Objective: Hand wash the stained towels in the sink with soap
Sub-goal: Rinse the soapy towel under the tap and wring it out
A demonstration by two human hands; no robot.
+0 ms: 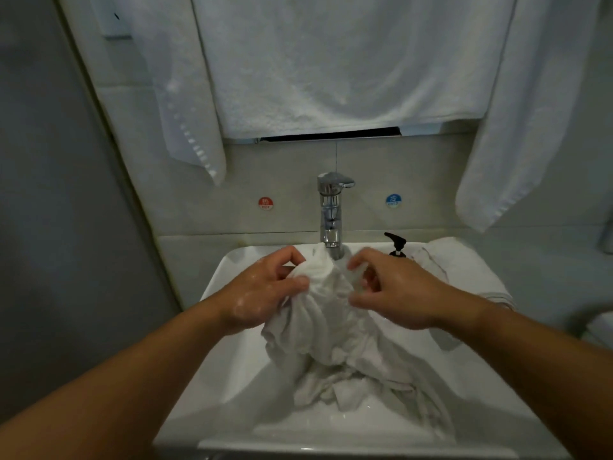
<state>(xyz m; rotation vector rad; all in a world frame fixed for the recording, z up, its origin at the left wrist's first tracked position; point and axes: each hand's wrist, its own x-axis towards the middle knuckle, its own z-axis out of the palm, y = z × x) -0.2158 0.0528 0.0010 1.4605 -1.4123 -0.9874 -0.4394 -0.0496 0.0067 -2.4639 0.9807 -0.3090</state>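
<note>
A wet white towel [335, 340] is bunched up in the white sink [232, 386], its top raised just under the chrome faucet [331, 220]. My left hand [262, 293], wet and soapy, grips the towel's upper left fold. My right hand [398, 293] pinches the upper right fold, fingers curled into the cloth. A second towel with faint reddish stains [464, 270] lies on the sink's right rim. The black pump of a soap dispenser [396, 244] stands behind my right hand, its bottle hidden.
White towels hang on the wall: one at the left [185, 111], a wide one [348, 68] over the faucet, one at the right [530, 127]. Red hot [265, 203] and blue cold [393, 200] stickers flank the faucet. A grey wall stands at the left.
</note>
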